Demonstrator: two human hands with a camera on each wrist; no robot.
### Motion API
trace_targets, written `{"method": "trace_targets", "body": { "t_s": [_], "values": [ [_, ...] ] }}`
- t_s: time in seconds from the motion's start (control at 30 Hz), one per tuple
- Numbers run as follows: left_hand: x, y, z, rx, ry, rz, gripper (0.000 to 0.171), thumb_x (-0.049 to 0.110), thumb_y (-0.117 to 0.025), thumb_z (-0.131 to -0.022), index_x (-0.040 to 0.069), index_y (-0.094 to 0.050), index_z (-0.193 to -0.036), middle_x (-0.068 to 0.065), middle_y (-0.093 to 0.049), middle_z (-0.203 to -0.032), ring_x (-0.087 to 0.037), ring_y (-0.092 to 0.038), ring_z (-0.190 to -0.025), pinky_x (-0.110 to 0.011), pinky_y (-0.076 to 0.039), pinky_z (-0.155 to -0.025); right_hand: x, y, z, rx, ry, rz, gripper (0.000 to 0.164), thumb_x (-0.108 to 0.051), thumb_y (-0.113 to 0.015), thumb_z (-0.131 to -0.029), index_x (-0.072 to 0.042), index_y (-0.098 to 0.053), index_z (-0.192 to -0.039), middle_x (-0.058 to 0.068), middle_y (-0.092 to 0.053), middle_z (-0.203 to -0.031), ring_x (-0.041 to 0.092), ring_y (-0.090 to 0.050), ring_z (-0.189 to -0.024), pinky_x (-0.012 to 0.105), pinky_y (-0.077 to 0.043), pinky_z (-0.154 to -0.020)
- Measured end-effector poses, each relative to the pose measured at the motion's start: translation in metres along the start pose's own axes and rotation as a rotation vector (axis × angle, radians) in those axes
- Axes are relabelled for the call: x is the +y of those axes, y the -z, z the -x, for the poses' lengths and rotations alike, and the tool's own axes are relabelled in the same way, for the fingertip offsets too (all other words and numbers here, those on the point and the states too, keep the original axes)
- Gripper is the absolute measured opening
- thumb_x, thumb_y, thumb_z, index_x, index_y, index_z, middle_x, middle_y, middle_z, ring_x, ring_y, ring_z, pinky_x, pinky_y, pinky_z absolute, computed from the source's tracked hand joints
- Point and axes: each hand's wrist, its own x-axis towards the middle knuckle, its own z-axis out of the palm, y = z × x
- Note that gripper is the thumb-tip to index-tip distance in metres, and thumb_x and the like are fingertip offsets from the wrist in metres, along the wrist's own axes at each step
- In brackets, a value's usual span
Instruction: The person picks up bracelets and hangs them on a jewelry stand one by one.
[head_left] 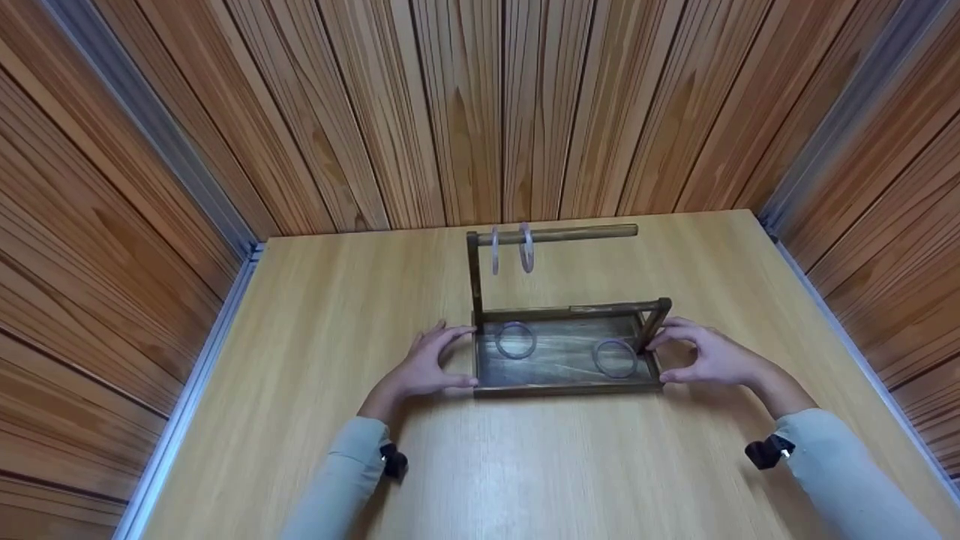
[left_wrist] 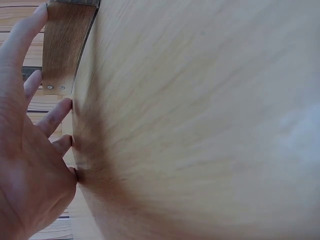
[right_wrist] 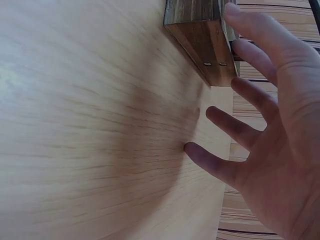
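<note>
Shows four rings [head_left: 528,255], two at upper centre, two at lower centre; one wooden rack [head_left: 555,352], centre; one left hand [head_left: 431,364], one right hand [head_left: 709,352], either side of centre; two sleeves [head_left: 337,472], lower down; one counter [head_left: 562,457].

Left forearm [head_left: 337,480] and right forearm [head_left: 855,472], both sleeved, slant forward and inward from the near side of the wooden rack [head_left: 559,360]. Left hand [head_left: 427,364] at the rack's left end: fingers splayed, thumb toward the near corner. Right hand [head_left: 709,352] mirrors it at the rack's right end, fingers spread and gently bent. Firmness of contact, either side: cannot tell from where I stand.
</note>
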Motion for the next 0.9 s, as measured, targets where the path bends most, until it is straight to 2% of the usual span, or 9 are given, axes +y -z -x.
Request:
{"method": "trace_targets", "body": {
  "t_s": [0.13, 0.2, 0.3, 0.37, 0.53, 0.57, 0.63, 0.77, 0.9],
  "values": [
    [-0.0002, 0.0001, -0.0003, 0.003, 0.006, -0.002, 0.092, 0.046, -0.094, -0.09, 0.03, -0.05, -0.169, -0.012, -0.045, -0.181, -0.048, -0.008, -0.179, -0.073, 0.007, -0.143, 0.0, 0.0001, 0.0008, 0.003, -0.019, 0.007, 0.041, -0.024, -0.095, -0.091, -0.014, -0.079, -0.128, 0.026, -0.067, -0.152, 0.059, -0.055, -0.149, 0.083, -0.043, -0.12],
    [-0.0004, 0.0, -0.0004, 0.004, 0.003, -0.002, 0.092, 0.046, -0.094, -0.09, 0.029, -0.05, -0.169, -0.012, -0.045, -0.181, -0.048, -0.008, -0.179, -0.073, 0.007, -0.143, -0.0001, 0.0, 0.0011, 0.005, -0.03, 0.019, 0.042, -0.026, -0.095, -0.092, -0.016, -0.079, -0.129, 0.021, -0.07, -0.149, 0.05, -0.059, -0.147, 0.075, -0.047, -0.121],
    [0.0, 0.0, -0.0002, 0.003, -0.001, -0.002, 0.092, 0.047, -0.094, -0.09, 0.03, -0.05, -0.169, -0.011, -0.045, -0.182, -0.047, -0.008, -0.179, -0.073, 0.007, -0.143, -0.0003, -0.0004, 0.0018, 0.008, -0.031, 0.031, 0.043, -0.028, -0.094, -0.093, -0.017, -0.079, -0.131, 0.012, -0.075, -0.144, 0.026, -0.065, -0.141, 0.051, -0.052, -0.122],
    [-0.0001, -0.0001, 0.0001, 0.003, -0.002, -0.001, 0.092, 0.047, -0.094, -0.09, 0.03, -0.05, -0.169, -0.01, -0.044, -0.182, -0.047, -0.008, -0.179, -0.073, 0.007, -0.143, -0.0001, -0.0005, 0.0025, 0.008, -0.031, 0.028, 0.044, -0.027, -0.094, -0.093, -0.016, -0.078, -0.132, 0.008, -0.077, -0.141, 0.016, -0.064, -0.138, 0.047, -0.054, -0.12],
    [0.0001, 0.0, 0.0005, 0.003, 0.003, -0.001, 0.092, 0.047, -0.094, -0.09, 0.031, -0.05, -0.169, -0.01, -0.043, -0.183, -0.047, -0.008, -0.179, -0.073, 0.007, -0.143, 0.0005, 0.0001, 0.0026, -0.005, -0.052, 0.01, 0.05, -0.028, -0.093, -0.094, -0.012, -0.073, -0.136, 0.01, -0.077, -0.14, 0.036, -0.065, -0.141, 0.072, -0.053, -0.117],
    [0.0003, 0.0, 0.0004, 0.003, 0.004, -0.001, 0.092, 0.047, -0.093, -0.09, 0.031, -0.05, -0.169, -0.01, -0.043, -0.183, -0.047, -0.008, -0.179, -0.072, 0.007, -0.143, 0.0002, 0.0003, 0.0025, -0.01, -0.059, 0.014, 0.051, -0.029, -0.093, -0.094, -0.012, -0.072, -0.137, 0.01, -0.077, -0.14, 0.04, -0.064, -0.141, 0.073, -0.052, -0.118],
    [0.0001, 0.0, 0.0002, 0.003, 0.003, 0.001, 0.092, 0.047, -0.093, -0.09, 0.031, -0.05, -0.169, -0.01, -0.043, -0.183, -0.046, -0.007, -0.179, -0.072, 0.007, -0.144, 0.0006, 0.0006, 0.0026, -0.016, -0.062, 0.026, 0.053, -0.031, -0.092, -0.095, -0.012, -0.071, -0.139, 0.009, -0.077, -0.142, 0.042, -0.064, -0.142, 0.068, -0.052, -0.119],
    [-0.0017, -0.0005, 0.0001, 0.004, -0.003, 0.003, 0.091, 0.047, -0.093, -0.091, 0.031, -0.05, -0.169, -0.01, -0.043, -0.183, -0.047, -0.007, -0.179, -0.073, 0.008, -0.143, 0.0006, 0.0009, 0.0031, -0.024, -0.073, 0.038, 0.054, -0.034, -0.092, -0.096, -0.016, -0.07, -0.142, 0.006, -0.076, -0.144, 0.034, -0.065, -0.142, 0.056, -0.051, -0.121],
    [-0.0016, -0.0006, 0.0003, -0.001, -0.005, -0.003, 0.091, 0.047, -0.093, -0.091, 0.03, -0.049, -0.17, -0.011, -0.045, -0.181, -0.048, -0.007, -0.179, -0.075, 0.008, -0.142, 0.0015, 0.0004, 0.0026, -0.028, -0.07, 0.035, 0.053, -0.035, -0.091, -0.096, -0.016, -0.07, -0.141, 0.008, -0.076, -0.145, 0.034, -0.066, -0.142, 0.056, -0.052, -0.121]
  ]
}}
